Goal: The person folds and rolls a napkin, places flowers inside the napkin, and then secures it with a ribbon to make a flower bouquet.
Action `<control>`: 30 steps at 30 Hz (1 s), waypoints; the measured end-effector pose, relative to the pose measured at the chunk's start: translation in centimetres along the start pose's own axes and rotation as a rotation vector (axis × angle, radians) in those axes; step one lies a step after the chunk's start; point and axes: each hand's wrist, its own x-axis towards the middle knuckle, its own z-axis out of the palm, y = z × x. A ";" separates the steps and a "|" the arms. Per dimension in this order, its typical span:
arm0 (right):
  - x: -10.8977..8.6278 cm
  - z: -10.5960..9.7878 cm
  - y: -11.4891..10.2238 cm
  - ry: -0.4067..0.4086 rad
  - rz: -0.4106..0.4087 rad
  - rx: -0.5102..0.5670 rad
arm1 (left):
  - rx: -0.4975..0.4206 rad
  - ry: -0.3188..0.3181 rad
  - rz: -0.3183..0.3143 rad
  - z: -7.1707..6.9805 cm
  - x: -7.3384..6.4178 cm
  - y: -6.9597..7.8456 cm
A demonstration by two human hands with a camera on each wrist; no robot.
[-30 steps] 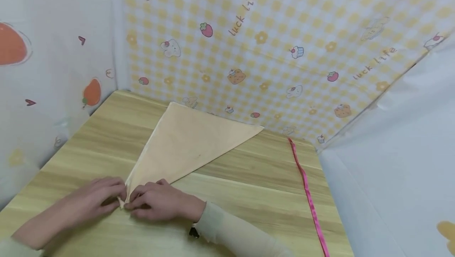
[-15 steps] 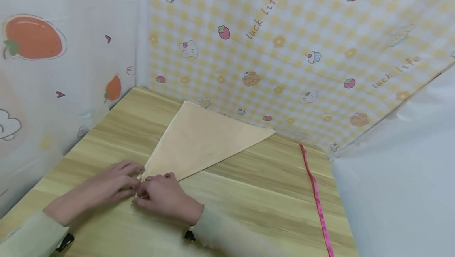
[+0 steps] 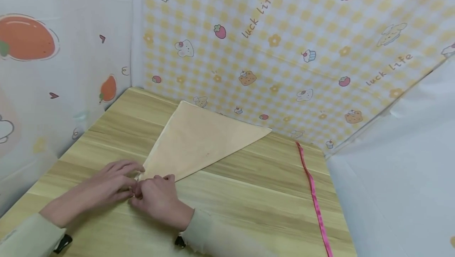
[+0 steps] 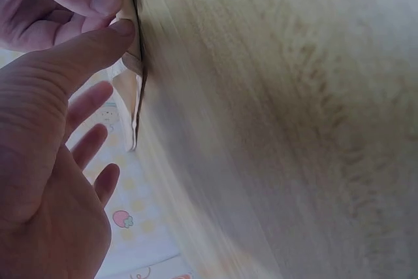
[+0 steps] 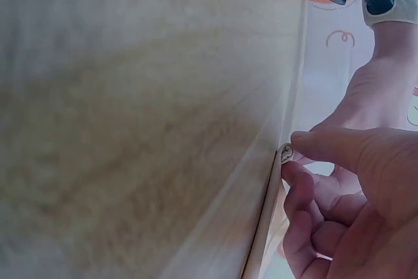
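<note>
The right hand (image 3: 158,197) is clamped with bent fingers on the near corner of a flat, peach-coloured triangle of thin cloth (image 3: 204,136). In the right wrist view, its thumb and index finger hold between them a small, rolled cloth end (image 5: 286,153), which shows as a little spiral. The left hand (image 3: 115,182) is at the same corner, just beside the right one, and the fingers of the two hands nearly meet there. Its thumb presses on the folded cloth edge and pinches it; the index finger behind is mostly hidden. The other three fingers (image 4: 91,143) of this hand are apart from each other and away from the cloth.

Both arms wear pale, light-coloured sleeves (image 3: 33,235), and at each wrist sits a small black device (image 3: 64,244).

From the hands, the triangle widens away from the person. Its long far side lies along the back edge of the tabletop (image 3: 256,194), which is yellowish wood with darker grain. Along its left side a whitish border is visible.

Well apart from the cloth, on the right part of the tabletop, a narrow, bright pink ribbon (image 3: 313,190) runs from near the back edge toward the person, slightly wavy.

Behind the tabletop stands a yellow-and-white checked sheet (image 3: 256,59) printed with cupcakes, strawberries and the words "luck life". At the left hangs a white sheet with orange fruit prints (image 3: 81,20).
</note>
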 end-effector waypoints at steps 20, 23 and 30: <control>-0.1 -0.3 0.5 -0.094 0.053 0.082 | 0.011 0.125 0.083 1.1 -0.8 -0.7; -0.1 -0.4 0.4 -0.131 0.066 0.103 | -0.014 0.121 0.073 1.2 -0.6 -0.9; -0.1 -0.3 0.3 -0.209 0.101 0.124 | -0.137 0.055 0.029 1.0 0.2 -1.2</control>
